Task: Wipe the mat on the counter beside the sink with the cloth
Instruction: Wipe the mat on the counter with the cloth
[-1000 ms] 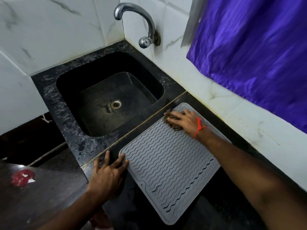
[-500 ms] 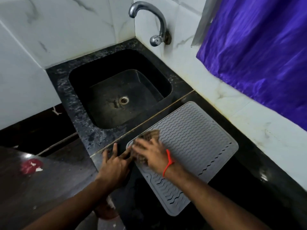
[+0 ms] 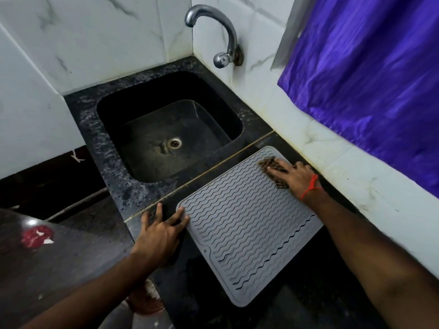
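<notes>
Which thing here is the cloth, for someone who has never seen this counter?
Start at the black sink; beside it on the counter lies a grey wavy-ribbed mat. At the mat's far corner by the wall, the right hand presses on the cloth, a small brown, dark-patterned rag, the only fabric on the mat.

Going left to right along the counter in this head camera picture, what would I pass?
Red scrap → left hand at the mat's corner → grey mat → right hand pressing the cloth → purple curtain.
</notes>
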`<action>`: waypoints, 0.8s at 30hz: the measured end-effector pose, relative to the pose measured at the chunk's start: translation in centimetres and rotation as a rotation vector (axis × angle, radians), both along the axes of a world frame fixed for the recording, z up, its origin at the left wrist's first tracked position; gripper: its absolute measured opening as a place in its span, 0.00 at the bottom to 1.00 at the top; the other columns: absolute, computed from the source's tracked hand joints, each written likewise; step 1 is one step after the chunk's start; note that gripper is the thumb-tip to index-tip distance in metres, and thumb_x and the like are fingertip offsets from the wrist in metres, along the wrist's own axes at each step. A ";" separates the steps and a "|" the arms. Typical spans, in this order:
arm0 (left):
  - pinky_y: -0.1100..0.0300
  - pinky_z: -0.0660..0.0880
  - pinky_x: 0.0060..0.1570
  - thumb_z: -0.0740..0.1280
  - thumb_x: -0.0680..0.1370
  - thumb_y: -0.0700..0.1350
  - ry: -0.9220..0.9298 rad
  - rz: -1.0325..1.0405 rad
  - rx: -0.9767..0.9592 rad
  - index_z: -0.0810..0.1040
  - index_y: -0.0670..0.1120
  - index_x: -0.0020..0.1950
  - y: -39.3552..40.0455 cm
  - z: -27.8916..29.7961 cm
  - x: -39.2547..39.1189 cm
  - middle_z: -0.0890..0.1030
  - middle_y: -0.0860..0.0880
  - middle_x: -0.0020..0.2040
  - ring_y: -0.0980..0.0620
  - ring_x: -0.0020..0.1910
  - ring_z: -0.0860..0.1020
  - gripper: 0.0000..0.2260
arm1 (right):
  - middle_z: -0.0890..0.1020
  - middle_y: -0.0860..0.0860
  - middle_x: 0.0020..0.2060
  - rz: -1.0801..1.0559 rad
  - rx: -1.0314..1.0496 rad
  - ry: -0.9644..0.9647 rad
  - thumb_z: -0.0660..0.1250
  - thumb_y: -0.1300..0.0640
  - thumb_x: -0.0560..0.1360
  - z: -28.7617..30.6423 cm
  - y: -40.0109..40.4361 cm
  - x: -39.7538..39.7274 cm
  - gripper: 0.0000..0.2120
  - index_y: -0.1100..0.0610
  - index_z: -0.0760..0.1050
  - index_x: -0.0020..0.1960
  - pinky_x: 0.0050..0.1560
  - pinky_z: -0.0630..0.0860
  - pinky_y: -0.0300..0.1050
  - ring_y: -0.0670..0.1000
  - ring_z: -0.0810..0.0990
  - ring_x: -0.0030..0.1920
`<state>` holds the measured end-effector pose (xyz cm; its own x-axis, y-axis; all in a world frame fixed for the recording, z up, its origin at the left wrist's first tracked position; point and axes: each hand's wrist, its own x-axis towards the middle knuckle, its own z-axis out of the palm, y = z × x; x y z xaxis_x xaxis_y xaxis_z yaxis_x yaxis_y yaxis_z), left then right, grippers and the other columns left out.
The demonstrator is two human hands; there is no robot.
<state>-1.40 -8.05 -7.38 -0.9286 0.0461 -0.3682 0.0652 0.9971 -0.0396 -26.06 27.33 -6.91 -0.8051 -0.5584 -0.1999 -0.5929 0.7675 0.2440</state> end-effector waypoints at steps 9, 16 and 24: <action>0.33 0.47 0.72 0.55 0.83 0.53 -0.028 0.006 0.005 0.47 0.58 0.80 0.1 0.5 0.0 0.44 0.56 0.81 0.33 0.78 0.45 0.28 | 0.74 0.52 0.63 -0.219 -0.504 -0.146 0.66 0.60 0.73 1.0 -8.8 7.3 0.22 0.45 0.74 0.65 0.62 0.72 0.55 0.58 0.72 0.61; 0.31 0.49 0.70 0.60 0.81 0.52 0.013 0.002 0.038 0.54 0.58 0.80 -0.1 0.5 0.0 0.50 0.56 0.81 0.32 0.78 0.48 0.28 | 0.66 0.49 0.68 0.346 -0.270 -0.101 0.67 0.51 0.73 -2.3 -15.4 18.2 0.28 0.42 0.62 0.70 0.53 0.71 0.57 0.60 0.71 0.57; 0.32 0.47 0.71 0.56 0.82 0.53 0.001 0.002 0.039 0.49 0.59 0.80 -0.1 0.4 0.2 0.45 0.57 0.81 0.32 0.78 0.46 0.28 | 0.64 0.53 0.73 0.211 -0.051 -0.011 0.62 0.52 0.73 -1.2 -4.2 8.0 0.32 0.42 0.57 0.75 0.59 0.70 0.61 0.62 0.71 0.62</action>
